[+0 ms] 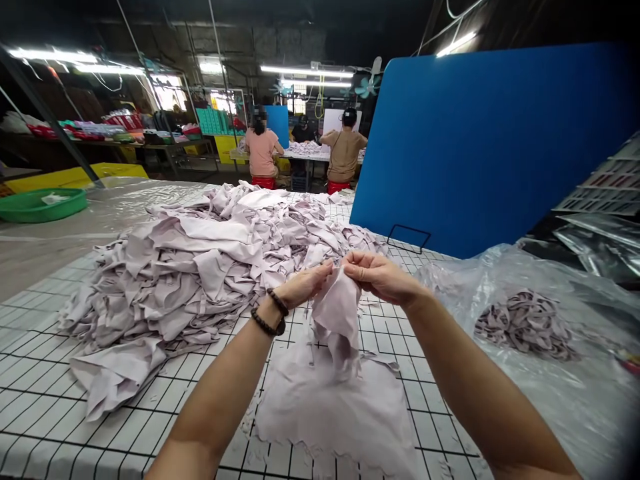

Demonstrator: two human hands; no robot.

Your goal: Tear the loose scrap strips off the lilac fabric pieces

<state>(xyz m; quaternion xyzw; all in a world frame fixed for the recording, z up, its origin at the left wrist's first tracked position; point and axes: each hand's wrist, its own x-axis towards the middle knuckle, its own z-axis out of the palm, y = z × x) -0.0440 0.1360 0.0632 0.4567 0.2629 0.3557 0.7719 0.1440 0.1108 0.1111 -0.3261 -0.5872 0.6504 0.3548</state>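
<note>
While one pale cloth piece [336, 310] hangs at centre frame, right hand [383, 275] pinches its top edge between thumb and fingers; left hand [306, 283] at the same edge, whether clenched cannot be told; spread cloth [340, 410], lower centre; cloth heap [200, 267], centre left; step in hand, seemingly, working the raised edge; next move calls for steady fingertips, cloth unbunched.
</note>
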